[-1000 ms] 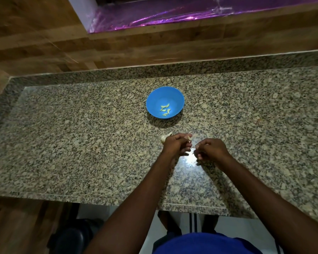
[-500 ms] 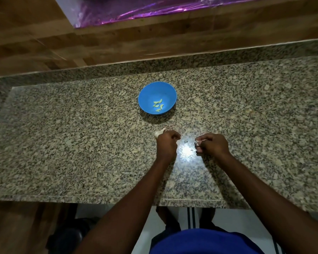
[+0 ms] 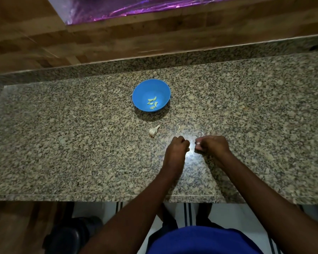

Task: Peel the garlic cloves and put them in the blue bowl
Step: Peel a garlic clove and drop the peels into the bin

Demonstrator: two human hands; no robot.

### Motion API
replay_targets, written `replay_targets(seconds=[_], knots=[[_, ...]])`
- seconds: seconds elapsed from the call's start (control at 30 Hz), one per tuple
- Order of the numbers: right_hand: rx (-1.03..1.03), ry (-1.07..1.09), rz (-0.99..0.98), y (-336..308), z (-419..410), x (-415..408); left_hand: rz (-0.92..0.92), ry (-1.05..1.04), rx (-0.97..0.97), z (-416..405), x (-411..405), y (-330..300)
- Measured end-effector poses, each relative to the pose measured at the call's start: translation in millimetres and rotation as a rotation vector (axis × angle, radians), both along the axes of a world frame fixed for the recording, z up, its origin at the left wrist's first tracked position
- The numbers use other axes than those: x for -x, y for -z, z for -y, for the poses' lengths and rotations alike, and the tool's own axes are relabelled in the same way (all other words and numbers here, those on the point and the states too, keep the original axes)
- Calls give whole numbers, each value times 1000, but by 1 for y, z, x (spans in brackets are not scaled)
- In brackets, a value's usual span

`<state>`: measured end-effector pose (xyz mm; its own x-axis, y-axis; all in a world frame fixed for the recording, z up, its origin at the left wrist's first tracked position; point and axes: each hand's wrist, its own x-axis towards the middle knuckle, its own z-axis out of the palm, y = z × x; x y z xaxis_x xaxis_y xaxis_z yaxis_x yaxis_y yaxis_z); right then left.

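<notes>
The blue bowl (image 3: 161,88) stands mid-counter with several peeled garlic cloves (image 3: 152,103) inside. A garlic bulb (image 3: 153,131) lies on the granite in front of the bowl, just up-left of my left hand. My left hand (image 3: 177,146) rests on the counter with its fingers curled under; nothing shows in it. A short gap to the right, my right hand (image 3: 212,144) pinches a small pale garlic clove (image 3: 198,143) at its fingertips. A thin scrap of skin (image 3: 179,127) lies beyond the hands.
The granite counter (image 3: 62,143) runs wide to both sides, with a raised granite lip and a wooden wall behind. Its front edge is close to my body. A dark stool (image 3: 70,235) stands on the floor below, at the left.
My hands were together at the clove and have drawn apart. My left hand has come away from the bulb, toward me, and the bulb now lies fully in view.
</notes>
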<state>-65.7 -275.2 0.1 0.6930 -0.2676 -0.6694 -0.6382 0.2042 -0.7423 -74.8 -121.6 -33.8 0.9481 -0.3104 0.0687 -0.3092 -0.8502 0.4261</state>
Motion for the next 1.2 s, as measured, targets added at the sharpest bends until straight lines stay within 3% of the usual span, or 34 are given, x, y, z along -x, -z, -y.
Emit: replay_targets(seconds=[0.17,0.33,0.4,0.53,0.73,0.97,1.2], knots=[[98,-42,104,5,-3,14,2,-57,-76,-11,-1,-3],[146,-54,104,11,-7,9,-169,-318,313,-27,-26,-19],[304,-79,142,12,-6,7,-207,-331,366,-24,-35,-26],[834,-193,232,7,0,-7,-196,-314,353,-10,-39,-26],[1048,-521,347,16,-6,-24,-139,-315,232,-9,-35,-16],[1062,-655,374,17,-6,-34,-170,-280,264,-20,-50,-17],[693,-469,242,13,-17,-36,-181,-336,316,-22,-59,-15]])
